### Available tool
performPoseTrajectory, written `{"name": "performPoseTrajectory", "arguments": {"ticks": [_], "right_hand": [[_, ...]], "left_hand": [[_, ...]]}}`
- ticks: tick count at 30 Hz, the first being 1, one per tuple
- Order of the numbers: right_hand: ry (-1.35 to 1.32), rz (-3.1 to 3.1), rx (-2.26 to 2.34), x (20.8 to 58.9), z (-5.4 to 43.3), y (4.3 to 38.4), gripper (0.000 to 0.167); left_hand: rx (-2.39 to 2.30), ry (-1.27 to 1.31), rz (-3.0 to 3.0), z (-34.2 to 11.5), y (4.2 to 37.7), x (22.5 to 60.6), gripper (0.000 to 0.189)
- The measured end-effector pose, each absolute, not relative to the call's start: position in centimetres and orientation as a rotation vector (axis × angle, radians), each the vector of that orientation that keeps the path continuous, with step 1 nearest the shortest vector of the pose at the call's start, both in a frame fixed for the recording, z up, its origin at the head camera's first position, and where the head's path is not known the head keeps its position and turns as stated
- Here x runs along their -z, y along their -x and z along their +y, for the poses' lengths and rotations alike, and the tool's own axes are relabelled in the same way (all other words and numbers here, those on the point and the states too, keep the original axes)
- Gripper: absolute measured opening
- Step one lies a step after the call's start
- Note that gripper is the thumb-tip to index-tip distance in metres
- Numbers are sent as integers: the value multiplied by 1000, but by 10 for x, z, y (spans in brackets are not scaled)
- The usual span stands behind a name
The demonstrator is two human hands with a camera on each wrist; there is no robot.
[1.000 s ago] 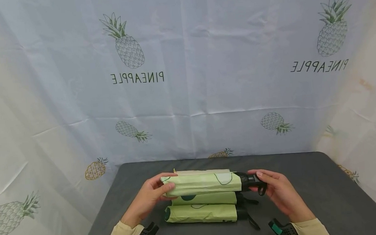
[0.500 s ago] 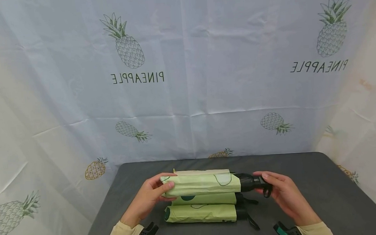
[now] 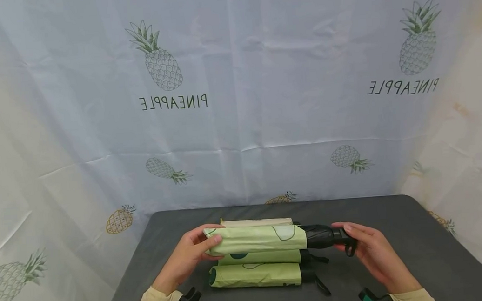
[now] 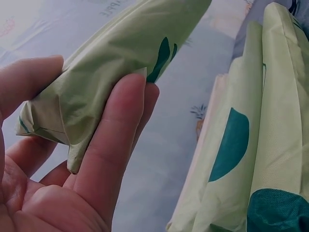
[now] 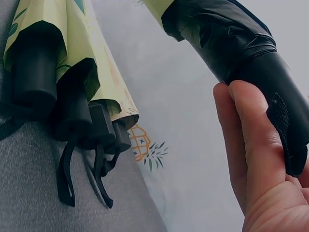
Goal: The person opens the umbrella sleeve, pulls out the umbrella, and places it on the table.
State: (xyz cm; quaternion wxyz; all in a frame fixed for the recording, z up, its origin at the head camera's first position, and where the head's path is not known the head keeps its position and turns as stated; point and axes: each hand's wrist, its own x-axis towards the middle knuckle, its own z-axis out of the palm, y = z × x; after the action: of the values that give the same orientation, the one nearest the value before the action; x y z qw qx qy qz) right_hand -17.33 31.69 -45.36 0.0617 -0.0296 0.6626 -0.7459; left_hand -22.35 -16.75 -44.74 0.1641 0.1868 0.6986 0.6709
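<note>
A folding umbrella (image 3: 319, 236) sits partly inside a light green sleeve (image 3: 251, 239), held level above other umbrellas. My left hand (image 3: 187, 252) grips the sleeve's closed left end, the thumb in front. In the left wrist view the sleeve's fabric (image 4: 91, 96) is creased between thumb and fingers. With my right hand (image 3: 371, 251) I hold the black handle (image 5: 277, 75), where a short wrist strap (image 5: 282, 130) hangs. Dark folded canopy shows between handle and sleeve mouth.
Sleeved umbrellas lie side by side on the dark grey table (image 3: 147, 250): a green one (image 3: 256, 276) in front, another green one (image 3: 265, 258) behind, a cream one (image 3: 256, 222) at the back. Black handles (image 5: 36, 72) point right. A pineapple-print curtain (image 3: 237, 99) hangs behind.
My right hand has moved right with the handle, drawing more of the dark umbrella out of the sleeve. My left hand stays at the sleeve's end. The head view has shifted slightly.
</note>
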Motion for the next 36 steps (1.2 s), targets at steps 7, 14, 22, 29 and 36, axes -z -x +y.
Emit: {"name": "performPoseTrajectory", "arguments": {"ticks": [7, 14, 22, 29, 36], "right_hand": [[168, 1974, 2270, 456, 326, 172, 35], [234, 1929, 2305, 454, 333, 170, 38], [252, 1920, 2295, 453, 339, 168, 40], [266, 1903, 2309, 452, 342, 166, 40], [291, 1863, 2321, 452, 347, 163, 42]], "left_hand": [[-1918, -534, 1991, -168, 223, 446, 49], [-1920, -512, 2003, -168, 223, 444, 49], [-1927, -504, 2001, -168, 222, 444, 48], [-1940, -524, 1991, -169, 221, 444, 46], [-1948, -534, 1988, -169, 221, 444, 44]]}}
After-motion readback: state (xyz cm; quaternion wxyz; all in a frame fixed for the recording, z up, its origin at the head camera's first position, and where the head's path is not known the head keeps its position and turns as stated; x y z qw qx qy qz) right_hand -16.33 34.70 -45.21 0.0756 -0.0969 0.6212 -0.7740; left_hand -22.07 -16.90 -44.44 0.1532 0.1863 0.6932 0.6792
